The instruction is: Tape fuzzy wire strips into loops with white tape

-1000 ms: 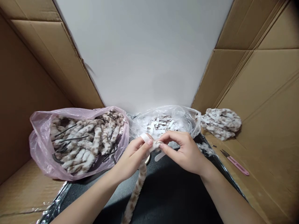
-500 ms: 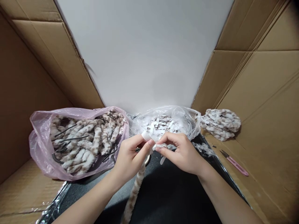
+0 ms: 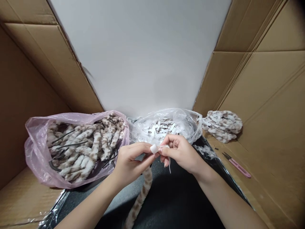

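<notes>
A brown-and-white furry strip [image 3: 140, 200] hangs from my left hand [image 3: 134, 160], which is closed around its upper end. A smooth white band [image 3: 154, 149] shows at that end, between my left fingertips. My right hand [image 3: 179, 154] pinches right beside the band, its thumb and forefinger pressed together. Out of that pinch hangs a thin white strip [image 3: 170, 165]. My fingers hide what exactly joins the band and the strip.
At left, a pink plastic bag [image 3: 35, 152] holds furry strips with dark rod ends. Behind my hands, a clear bag [image 3: 188, 122] contains small white pieces. To the right lie a furry bundle [image 3: 222, 125] and pink-handled snips [image 3: 238, 165]. Cardboard walls [image 3: 269, 95] flank the black surface [image 3: 181, 197].
The white band has turned and now shows its rounded side. My right fingers have curled in more, and the thin white strip hangs lower. The view has shifted slightly.
</notes>
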A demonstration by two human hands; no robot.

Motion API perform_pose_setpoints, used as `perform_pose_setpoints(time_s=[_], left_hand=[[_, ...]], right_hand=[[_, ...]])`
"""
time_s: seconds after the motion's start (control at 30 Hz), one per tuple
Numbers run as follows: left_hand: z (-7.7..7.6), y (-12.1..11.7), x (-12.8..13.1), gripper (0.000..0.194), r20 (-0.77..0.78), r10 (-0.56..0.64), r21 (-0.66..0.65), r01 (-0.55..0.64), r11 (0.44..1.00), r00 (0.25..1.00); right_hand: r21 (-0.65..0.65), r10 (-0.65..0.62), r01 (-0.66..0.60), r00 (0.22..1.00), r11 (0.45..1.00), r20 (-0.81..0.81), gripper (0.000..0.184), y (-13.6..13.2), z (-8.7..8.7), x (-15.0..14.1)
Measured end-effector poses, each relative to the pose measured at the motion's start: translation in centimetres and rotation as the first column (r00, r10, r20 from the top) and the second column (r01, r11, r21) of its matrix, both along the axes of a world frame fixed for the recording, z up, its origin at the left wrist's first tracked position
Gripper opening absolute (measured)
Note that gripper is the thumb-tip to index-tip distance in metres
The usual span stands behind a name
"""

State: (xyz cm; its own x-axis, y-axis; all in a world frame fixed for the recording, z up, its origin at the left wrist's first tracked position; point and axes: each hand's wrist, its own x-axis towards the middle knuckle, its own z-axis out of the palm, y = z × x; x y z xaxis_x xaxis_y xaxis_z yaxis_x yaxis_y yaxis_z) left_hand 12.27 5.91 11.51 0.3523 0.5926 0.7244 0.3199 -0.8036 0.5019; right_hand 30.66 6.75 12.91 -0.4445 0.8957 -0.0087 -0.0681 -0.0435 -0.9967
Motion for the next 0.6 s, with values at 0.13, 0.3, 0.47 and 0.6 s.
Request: perform_pose_setpoints(time_s=[0.13, 0.3, 0.47, 0.6], left_hand=[[0.0, -0.3, 0.0, 0.009, 0.064, 0.072, -0.122, -0.064, 0.991, 0.995], [0.2, -0.5, 0.4, 0.014, 0.223, 0.072, -0.554, 0.065, 0.83, 0.972], [0.0, -0.3, 0.7, 0.02, 0.32, 0.091, -0.666, 0.155, 0.729, 0.943], [-0.4, 0.1, 0.5, 0.017, 0.24, 0.061, -0.462, 0.059, 0.885, 0.969]], right_hand=[[0.053, 0.071, -0.073, 0.996, 0.996, 0.048, 0.027, 0.1, 0.1, 0.5], [0.546, -0.158, 0.001, 0.957, 0.838, 0.242, 0.017, -0.3, 0.8, 1.1], [0.562, -0.167, 0.003, 0.956, 0.827, 0.24, 0.007, -0.4, 0.9, 1.1], [0.361, -0.157, 0.088, 0.973, 0.928, 0.166, 0.006, -0.2, 0.6, 0.9]])
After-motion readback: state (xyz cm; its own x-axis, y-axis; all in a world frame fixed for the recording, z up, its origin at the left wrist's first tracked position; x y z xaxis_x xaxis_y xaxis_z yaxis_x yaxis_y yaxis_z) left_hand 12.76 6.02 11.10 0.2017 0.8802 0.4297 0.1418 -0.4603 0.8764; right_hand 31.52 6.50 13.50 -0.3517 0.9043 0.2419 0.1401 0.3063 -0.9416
